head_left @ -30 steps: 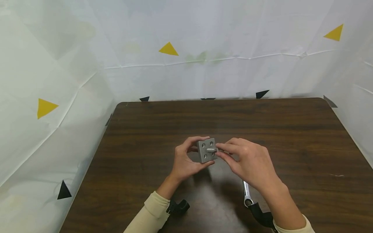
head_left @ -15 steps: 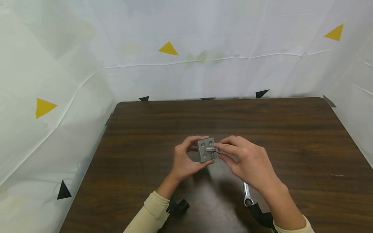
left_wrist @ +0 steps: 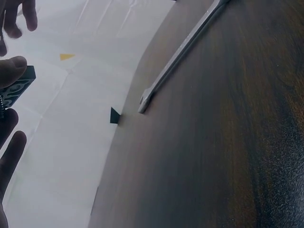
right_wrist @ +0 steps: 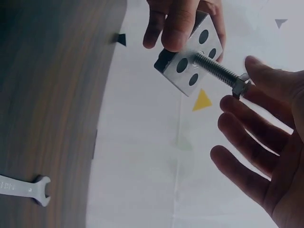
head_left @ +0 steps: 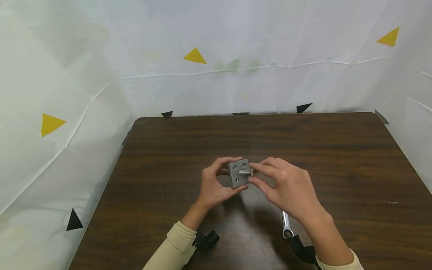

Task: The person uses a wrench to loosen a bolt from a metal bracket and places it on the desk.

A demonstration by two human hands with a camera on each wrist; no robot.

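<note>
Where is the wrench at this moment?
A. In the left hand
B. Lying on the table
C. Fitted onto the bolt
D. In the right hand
B: the wrench lies on the table, while the right hand pinches the bolt in the block.

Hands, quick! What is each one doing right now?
Left hand: grips the metal block.
Right hand: pinches the head of the bolt stuck in the block's middle hole.
</note>
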